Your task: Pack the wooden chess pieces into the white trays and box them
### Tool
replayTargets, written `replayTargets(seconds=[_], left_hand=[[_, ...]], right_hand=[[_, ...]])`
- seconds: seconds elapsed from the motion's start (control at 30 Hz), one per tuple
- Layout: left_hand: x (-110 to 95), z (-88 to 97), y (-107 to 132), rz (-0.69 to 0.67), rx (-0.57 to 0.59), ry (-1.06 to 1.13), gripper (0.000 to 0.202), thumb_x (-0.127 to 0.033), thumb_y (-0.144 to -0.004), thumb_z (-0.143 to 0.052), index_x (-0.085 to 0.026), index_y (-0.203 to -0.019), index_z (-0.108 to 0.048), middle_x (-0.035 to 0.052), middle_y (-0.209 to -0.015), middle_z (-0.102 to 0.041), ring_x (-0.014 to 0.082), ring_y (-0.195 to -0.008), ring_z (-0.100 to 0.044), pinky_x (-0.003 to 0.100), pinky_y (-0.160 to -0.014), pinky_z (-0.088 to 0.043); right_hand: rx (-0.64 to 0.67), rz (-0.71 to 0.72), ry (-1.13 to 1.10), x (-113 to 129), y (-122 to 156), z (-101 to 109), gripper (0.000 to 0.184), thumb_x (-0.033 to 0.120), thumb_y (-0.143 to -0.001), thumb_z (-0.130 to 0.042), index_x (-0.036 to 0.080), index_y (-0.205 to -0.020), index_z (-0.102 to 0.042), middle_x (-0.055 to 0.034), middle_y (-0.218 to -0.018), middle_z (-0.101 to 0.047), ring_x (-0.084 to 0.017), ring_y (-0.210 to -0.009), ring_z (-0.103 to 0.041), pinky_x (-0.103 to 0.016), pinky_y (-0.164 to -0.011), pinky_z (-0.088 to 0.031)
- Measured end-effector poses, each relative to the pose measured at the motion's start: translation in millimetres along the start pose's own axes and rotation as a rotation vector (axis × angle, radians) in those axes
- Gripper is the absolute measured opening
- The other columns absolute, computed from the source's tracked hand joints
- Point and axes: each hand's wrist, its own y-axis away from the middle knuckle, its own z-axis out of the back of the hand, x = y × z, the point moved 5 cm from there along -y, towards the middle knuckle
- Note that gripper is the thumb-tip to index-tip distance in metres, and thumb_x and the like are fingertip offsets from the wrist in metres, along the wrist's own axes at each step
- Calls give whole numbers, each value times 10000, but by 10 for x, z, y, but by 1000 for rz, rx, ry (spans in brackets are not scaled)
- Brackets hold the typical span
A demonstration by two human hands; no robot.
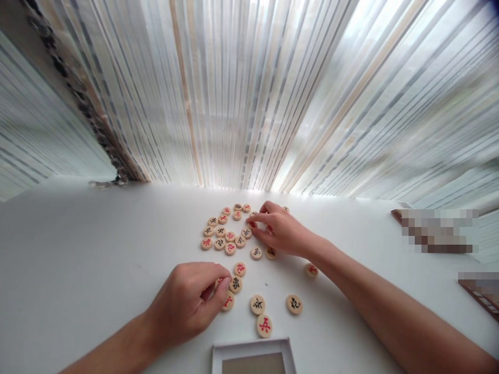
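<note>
Round wooden Chinese chess pieces with red or black characters lie scattered on a white table [78, 259]. My left hand [187, 301] is curled over the near pieces, fingers pinching a red-marked piece [228, 301]. My right hand [278, 228] reaches into the far cluster [226, 234], its fingertips closed on a red-marked piece [252, 224]. Loose pieces lie between the hands, one with a red character [264, 325] and one with a black character [294, 304].
A white-framed box or tray [253, 356] sits at the near edge. Striped curtains [249, 93] hang behind the table. Brown-edged objects [481, 296] lie at the right, partly blurred out.
</note>
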Motion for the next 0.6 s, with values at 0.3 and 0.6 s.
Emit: replayTargets(seconds=[0.3, 0.6], left_hand=[[38, 11, -1, 50, -42, 119, 226, -173, -961, -563, -176, -824, -743, -6, -616, -641, 120, -507, -476, 249, -531, -383], [-147, -8, -12, 362, -47, 555, 291, -393, -1015, -620, -135, -957, -743, 37, -749, -707, 137, -626, -614, 234, -570, -510]], right_hand=[[-49, 44, -76, 111, 113, 158, 111, 242, -1046, -613, 199, -1107, -694, -129, -1101, -694, -280, -1026, -637, -439, -888, -518], [-8, 97, -599, 906, 828, 129, 177, 303, -1044, -610, 216, -1124, -742, -49, -929, -706, -169, -795, -643, -297, -702, -547]])
